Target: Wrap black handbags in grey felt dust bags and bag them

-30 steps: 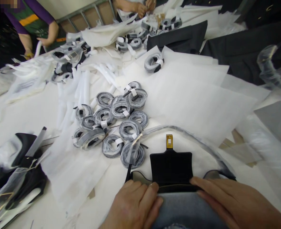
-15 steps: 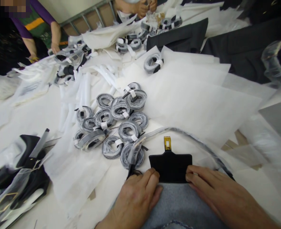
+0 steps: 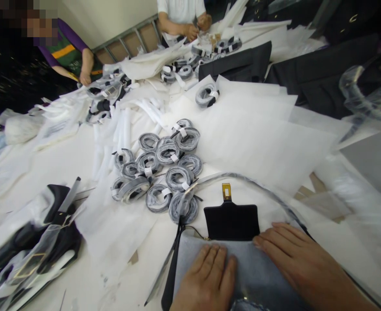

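Note:
A small black handbag lies in front of me with its black flap (image 3: 232,222) laid open away from me and a gold clasp (image 3: 226,191) at the flap's tip. A grey sheet (image 3: 249,263) covers the bag's body. My left hand (image 3: 206,280) rests flat on that grey sheet, fingers stretched out. Beside it, my right hand (image 3: 294,259) lies flat too, its fingertips at the flap's right corner. A plastic-wrapped strap (image 3: 255,183) arches over the flap.
Several wrapped strap coils (image 3: 160,170) sit just beyond the bag on white tissue sheets (image 3: 261,138). Bagged black handbags (image 3: 35,242) lie at the left. Two other people's hands (image 3: 85,77) work at the far side among more coils. Dark fabric (image 3: 323,77) lies at the back right.
Both my hands slid back toward me and flattened on the grey sheet, which now shows more. The view shifted so the table appears slightly farther.

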`<state>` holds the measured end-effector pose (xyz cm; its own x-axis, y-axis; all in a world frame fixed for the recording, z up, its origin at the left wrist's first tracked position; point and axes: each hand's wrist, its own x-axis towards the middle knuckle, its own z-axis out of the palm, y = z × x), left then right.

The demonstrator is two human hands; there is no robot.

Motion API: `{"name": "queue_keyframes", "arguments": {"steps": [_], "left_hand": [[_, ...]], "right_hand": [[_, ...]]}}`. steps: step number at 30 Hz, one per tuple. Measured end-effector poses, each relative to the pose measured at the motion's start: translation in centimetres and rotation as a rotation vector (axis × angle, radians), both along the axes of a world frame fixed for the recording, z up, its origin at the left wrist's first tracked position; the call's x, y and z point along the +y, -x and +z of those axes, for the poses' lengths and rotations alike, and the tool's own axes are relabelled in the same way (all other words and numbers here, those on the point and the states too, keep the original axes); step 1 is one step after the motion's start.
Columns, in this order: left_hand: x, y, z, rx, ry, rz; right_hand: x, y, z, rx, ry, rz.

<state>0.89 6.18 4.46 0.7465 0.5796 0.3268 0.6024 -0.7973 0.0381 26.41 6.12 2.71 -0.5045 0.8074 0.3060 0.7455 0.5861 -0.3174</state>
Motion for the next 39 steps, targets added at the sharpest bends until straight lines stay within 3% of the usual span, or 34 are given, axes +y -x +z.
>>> {"name": "queue_keyframes", "arguments": {"steps": [2,5,9,16,20,24,26,28,30,34,39], "left_hand": [[-1.1,0.7,0.1,0.092,0.033,-0.014],[-2.2,1.5,0.7,0.223,0.237,-0.035],[-2.8,1.8,1.2,0.175,0.475,0.001],[-3.3,1.4,0.5,0.079,0.523,0.023],[-3.4,1.5,0.2,0.071,0.483,0.014],[-3.5,1.6,0.0,0.059,0.443,0.002],[-3.6,1.7,0.0,0.042,0.431,0.004],[-3.7,1.7,-0.1,0.017,0.417,0.005],[-3.7,1.8,-0.3,-0.007,0.398,0.006],[-3.7,1.8,-0.5,-0.061,0.318,-0.018],[-3.8,1.4,-0.7,-0.117,0.289,-0.031]], "right_hand": [[-1.2,0.0,0.1,-0.074,-0.061,0.003],[-3.0,0.0,0.3,-0.199,-0.091,0.0],[-4.1,0.1,0.3,-0.242,-0.032,-0.018],[-4.2,0.1,0.0,-0.175,0.089,-0.042],[-1.3,0.8,1.3,0.006,0.227,-0.089],[5.0,2.7,2.8,0.305,0.343,-0.275],[7.5,3.7,3.4,0.348,0.393,-0.265],[8.3,4.3,4.0,0.375,0.431,-0.186],[7.0,4.3,4.7,0.407,0.455,-0.102],[1.0,3.1,5.3,0.394,0.477,0.048],[-4.1,2.6,3.7,0.218,0.384,0.172]]}}
